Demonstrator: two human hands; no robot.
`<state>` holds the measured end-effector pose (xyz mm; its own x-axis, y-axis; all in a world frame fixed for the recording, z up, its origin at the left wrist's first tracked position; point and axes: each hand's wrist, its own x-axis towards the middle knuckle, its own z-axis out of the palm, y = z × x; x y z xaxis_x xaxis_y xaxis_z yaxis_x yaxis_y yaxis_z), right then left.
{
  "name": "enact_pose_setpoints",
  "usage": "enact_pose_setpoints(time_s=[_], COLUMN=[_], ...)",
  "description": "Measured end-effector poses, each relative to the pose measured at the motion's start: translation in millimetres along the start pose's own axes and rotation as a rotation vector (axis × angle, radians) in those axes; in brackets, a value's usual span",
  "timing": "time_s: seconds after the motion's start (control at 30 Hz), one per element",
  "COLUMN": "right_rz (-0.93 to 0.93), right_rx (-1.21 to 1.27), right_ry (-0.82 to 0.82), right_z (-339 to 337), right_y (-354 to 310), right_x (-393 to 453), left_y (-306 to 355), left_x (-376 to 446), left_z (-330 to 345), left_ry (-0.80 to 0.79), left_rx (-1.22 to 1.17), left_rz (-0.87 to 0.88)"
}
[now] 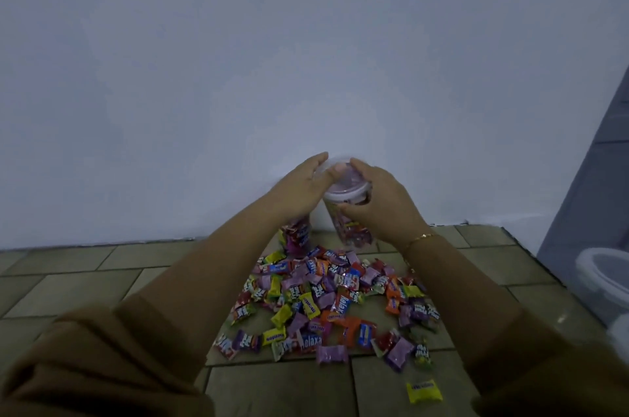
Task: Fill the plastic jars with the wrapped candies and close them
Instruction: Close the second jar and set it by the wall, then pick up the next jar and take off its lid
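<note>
A clear plastic jar point(352, 226) packed with wrapped candies stands by the wall, a clear lid point(347, 180) on its mouth. My left hand point(299, 183) grips the lid's left rim, thumb on top. My right hand point(377, 198) curls round the lid's right side and the jar's upper wall. A second candy-filled jar point(297, 232) stands just to the left, partly hidden behind my left forearm. A pile of colourful wrapped candies point(326, 304) lies on the tiled floor in front of the jars.
A white wall point(306, 59) rises right behind the jars. A single yellow candy point(424, 391) lies apart near the bottom. At the right edge stand empty clear containers point(606, 284) beside a grey panel.
</note>
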<state>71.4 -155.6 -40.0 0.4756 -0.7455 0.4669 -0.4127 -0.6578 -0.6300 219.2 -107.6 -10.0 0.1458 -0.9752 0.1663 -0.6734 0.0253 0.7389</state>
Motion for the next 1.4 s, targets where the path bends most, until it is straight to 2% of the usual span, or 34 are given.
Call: enact_pose_setpoints(time_s=[0.2, 0.37, 0.67, 0.93, 1.17, 1.4], right_rz=[0.185, 0.26, 0.249, 0.336, 0.356, 0.448], right_rx=[0.038, 0.056, 0.13, 0.21, 0.069, -0.106], right_ry=[0.109, 0.075, 0.023, -0.071, -0.04, -0.083], right_z=[26, 49, 73, 73, 45, 7], right_y=[48, 67, 72, 63, 35, -10], right_x=[33, 45, 51, 42, 2, -67], left_y=[-65, -81, -90, -99, -88, -54], left_x=[32, 27, 26, 20, -15, -65], left_z=[9, 16, 15, 18, 33, 66], left_ry=[0.06, 0.158, 0.194, 0.101, 0.123, 0.041], left_rx=[0.444, 0.639, 0.639, 0.653, 0.703, 0.546], left_rz=[-0.12, -0.031, 0.026, 0.05, 0.051, 0.183])
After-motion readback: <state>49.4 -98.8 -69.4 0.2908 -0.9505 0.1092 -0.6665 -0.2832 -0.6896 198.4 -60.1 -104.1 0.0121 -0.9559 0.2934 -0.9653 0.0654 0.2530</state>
